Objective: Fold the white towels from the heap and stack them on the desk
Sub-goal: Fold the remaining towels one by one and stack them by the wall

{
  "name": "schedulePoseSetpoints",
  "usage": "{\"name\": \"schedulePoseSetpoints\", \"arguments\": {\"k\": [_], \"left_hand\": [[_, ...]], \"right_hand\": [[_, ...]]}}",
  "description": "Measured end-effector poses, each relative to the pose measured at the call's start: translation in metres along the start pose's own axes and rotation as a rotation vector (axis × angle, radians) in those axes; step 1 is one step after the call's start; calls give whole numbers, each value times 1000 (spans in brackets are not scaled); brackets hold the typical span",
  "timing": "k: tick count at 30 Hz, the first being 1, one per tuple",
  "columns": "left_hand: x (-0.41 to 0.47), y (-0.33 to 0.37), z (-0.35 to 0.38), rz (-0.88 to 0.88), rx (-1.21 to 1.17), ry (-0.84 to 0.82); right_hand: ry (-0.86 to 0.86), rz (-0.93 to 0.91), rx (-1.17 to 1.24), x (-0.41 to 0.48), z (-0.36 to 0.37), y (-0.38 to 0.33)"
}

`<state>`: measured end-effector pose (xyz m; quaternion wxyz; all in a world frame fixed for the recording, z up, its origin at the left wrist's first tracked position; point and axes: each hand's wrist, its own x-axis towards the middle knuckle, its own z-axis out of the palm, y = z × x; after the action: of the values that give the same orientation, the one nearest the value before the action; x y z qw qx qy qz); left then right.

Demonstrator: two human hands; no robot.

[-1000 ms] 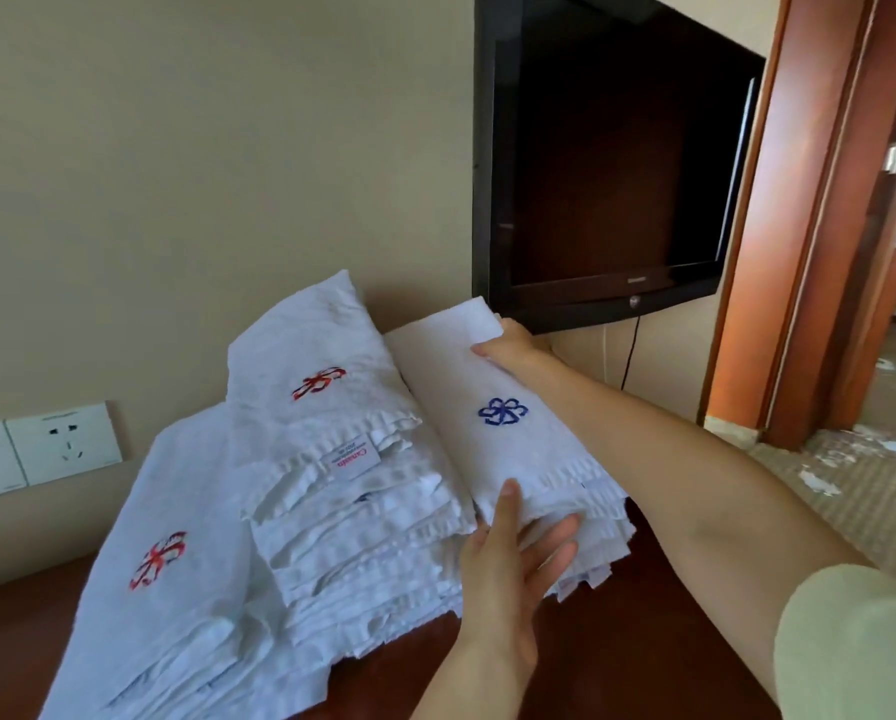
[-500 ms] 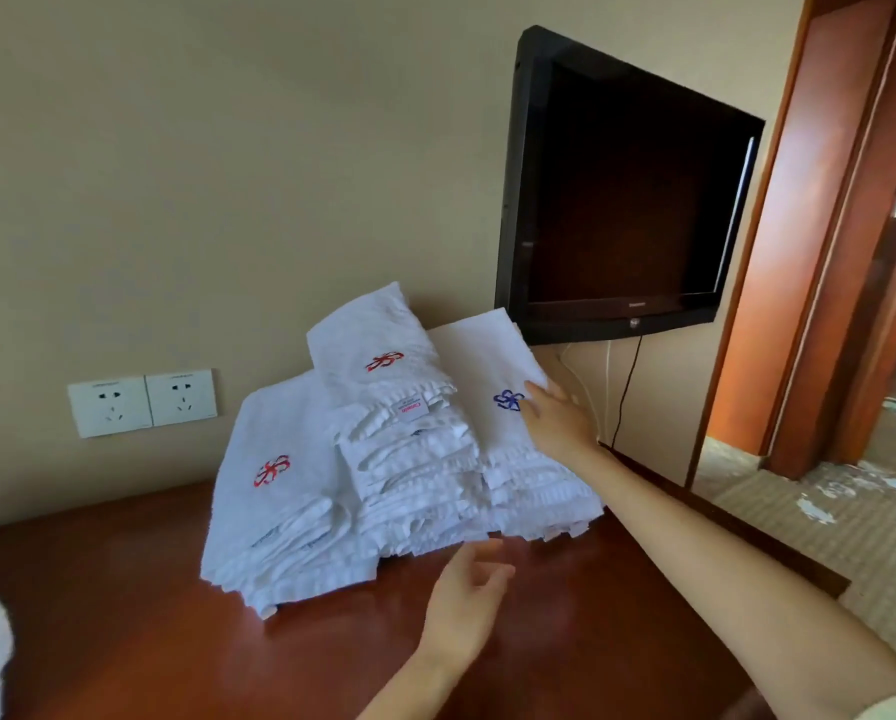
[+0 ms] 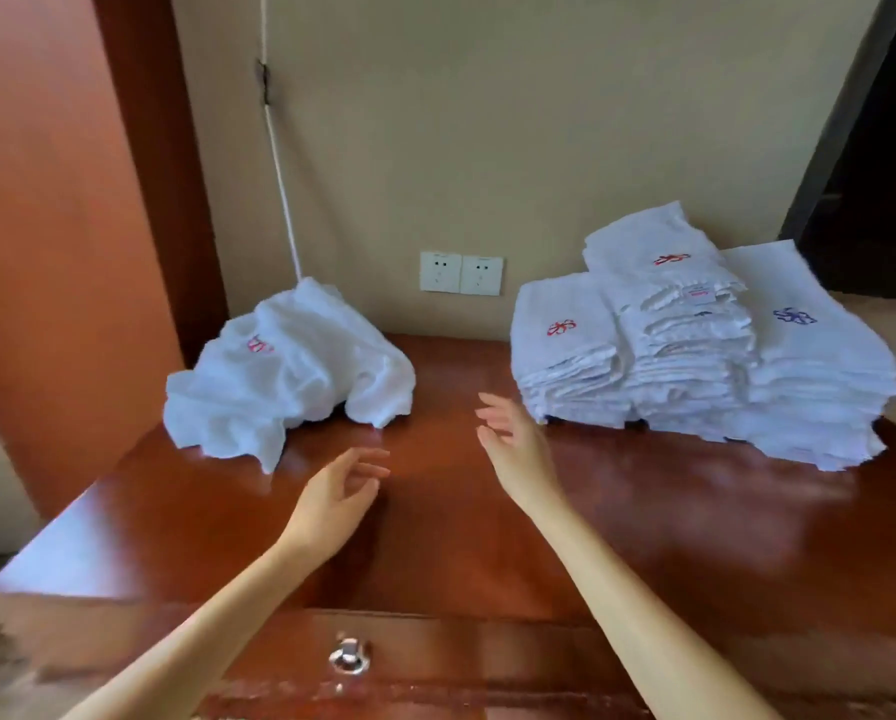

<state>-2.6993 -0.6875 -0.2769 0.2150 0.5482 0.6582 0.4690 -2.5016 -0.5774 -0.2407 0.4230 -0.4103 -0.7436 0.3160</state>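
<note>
A crumpled heap of white towels (image 3: 290, 371) lies at the back left of the red-brown desk (image 3: 643, 511). Folded white towels (image 3: 695, 366), with red and blue embroidered marks, stand in three leaning stacks at the back right. My left hand (image 3: 339, 491) hovers over the desk's middle, fingers relaxed and empty, a short way right of and nearer than the heap. My right hand (image 3: 513, 439) is also empty with fingers spread, just left of the folded stacks and not touching them.
Two wall sockets (image 3: 460, 273) sit on the beige wall between heap and stacks. A white cord (image 3: 279, 163) runs down the wall to the heap. A wooden panel (image 3: 61, 226) stands at the left. A drawer with a metal ring pull (image 3: 349, 658) faces me.
Both hands have left the folded stacks and moved left over the bare desk. The view has swung left, bringing the heap into sight and the television almost out.
</note>
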Motion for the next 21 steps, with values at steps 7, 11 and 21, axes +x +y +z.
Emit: {"name": "schedulePoseSetpoints", "arguments": {"k": [7,11,21], "left_hand": [[-76,-42,-103,-108,55,257],[-90,-41,-119,-188,-36,239],[-77,-37,-128,-439,-479,358]], "right_hand": [[-314,25,143,-21,122,-55],[-380,32,193,-28,148,-67],[-397,-64,-142,-15,184,-80]]}}
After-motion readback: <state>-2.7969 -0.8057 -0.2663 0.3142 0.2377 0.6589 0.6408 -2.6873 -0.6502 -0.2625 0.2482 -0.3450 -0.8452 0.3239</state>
